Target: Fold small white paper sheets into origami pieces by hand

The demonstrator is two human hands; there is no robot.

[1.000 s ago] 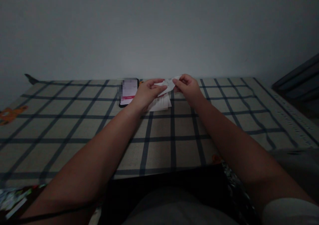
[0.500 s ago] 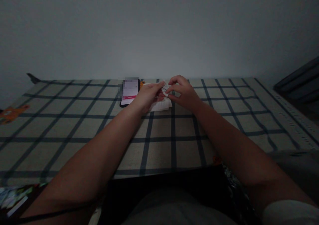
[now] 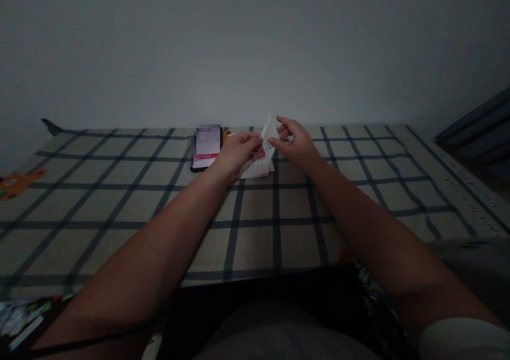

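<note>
A small piece of white paper (image 3: pixel 269 130) stands up between my two hands, creased and pale in the dim light. My left hand (image 3: pixel 241 148) pinches its lower left edge with thumb and fingers. My right hand (image 3: pixel 294 139) grips its right side, thumb toward me and fingers curled behind. Below them lie white sheets (image 3: pixel 257 168) on the cloth, partly covered by my left hand. Left of that hand is a phone (image 3: pixel 207 147) with a lit screen and dark case, its upper left part blurred out.
A checked cloth (image 3: pixel 255 237) covers the surface up to the grey wall (image 3: pixel 255 51). An orange patterned shape (image 3: pixel 19 183) lies at far left. Colourful items (image 3: pixel 24 317) sit at the lower left, and a dark slatted object (image 3: pixel 478 123) stands at right.
The paper, crumpled low between my fingers before, now stands taller and more spread out. My right hand's fingers have shifted slightly up along it. The phone and lower sheets stay put.
</note>
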